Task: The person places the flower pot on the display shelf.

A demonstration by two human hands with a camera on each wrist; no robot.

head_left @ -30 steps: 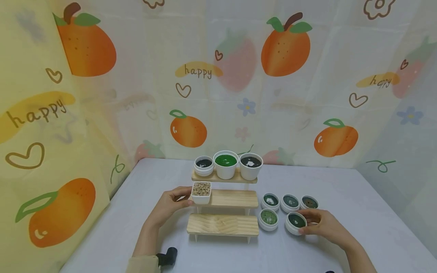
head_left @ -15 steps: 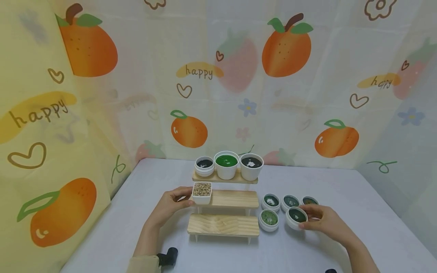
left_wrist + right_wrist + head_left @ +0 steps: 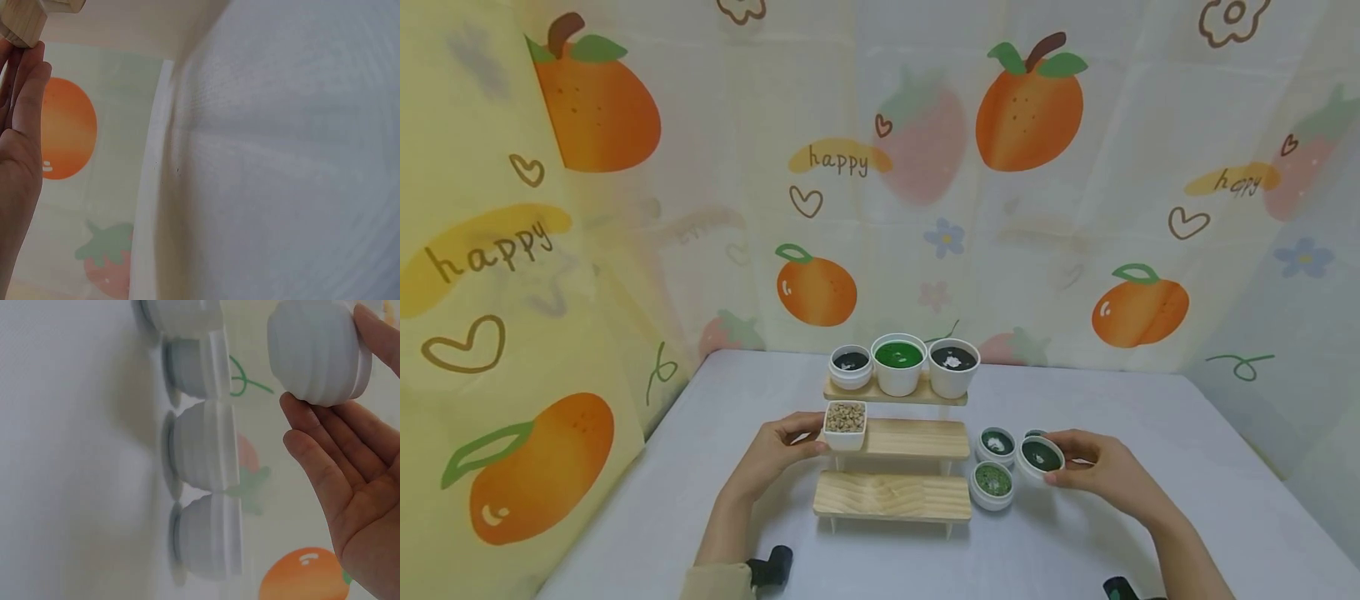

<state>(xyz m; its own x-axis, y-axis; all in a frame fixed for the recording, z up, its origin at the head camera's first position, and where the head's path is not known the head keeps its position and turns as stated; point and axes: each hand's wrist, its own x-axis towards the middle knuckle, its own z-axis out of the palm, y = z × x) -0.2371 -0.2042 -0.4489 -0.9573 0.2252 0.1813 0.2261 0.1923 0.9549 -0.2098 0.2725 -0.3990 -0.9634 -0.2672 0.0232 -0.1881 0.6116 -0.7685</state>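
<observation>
Step in hand, as I judge: transfer of small bowl [image 3: 315, 353]. Right hand [image 3: 1105, 468] holds it above bench [image 3: 1022, 562], fingers pinching its side, near standing bowls [image 3: 206, 445]. Left hand [image 3: 781, 442] at square cup [image 3: 844, 442], left end of middle shelf [image 3: 917, 437]; whether fingers grip cup or wood, I cannot tell. Next move likely calls for level carriage past neighbours. Held bowl: round, white, ridged outside, dark green inside.

R hand [image 3: 369, 500] w/ wht cup [image 3: 319, 353], off tbl [image 3: 75, 450]
</observation>
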